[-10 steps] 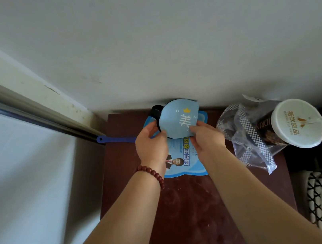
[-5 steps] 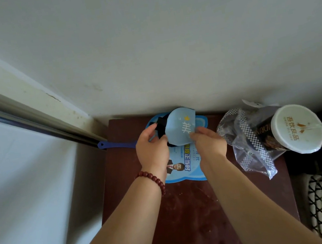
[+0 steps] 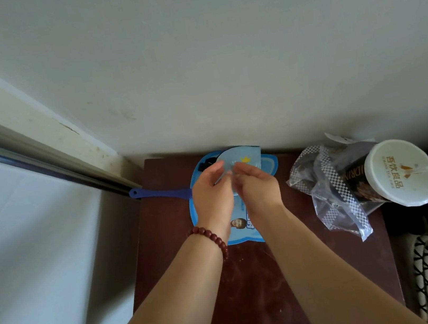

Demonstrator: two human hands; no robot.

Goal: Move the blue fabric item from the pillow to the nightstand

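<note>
Lower part of blue fabric item (image 3: 248, 156) behind left hand (image 3: 210, 190) and right hand (image 3: 258, 185)

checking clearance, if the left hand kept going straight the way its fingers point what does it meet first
The left hand points toward the back wall; the blue fabric item it pinches lies first in that line, then probably the wall, though depth is unclear.

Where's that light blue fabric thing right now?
Head view: the left hand and right hand hold the blue fabric item over the blue fan, at the back of the nightstand by the wall.
</note>
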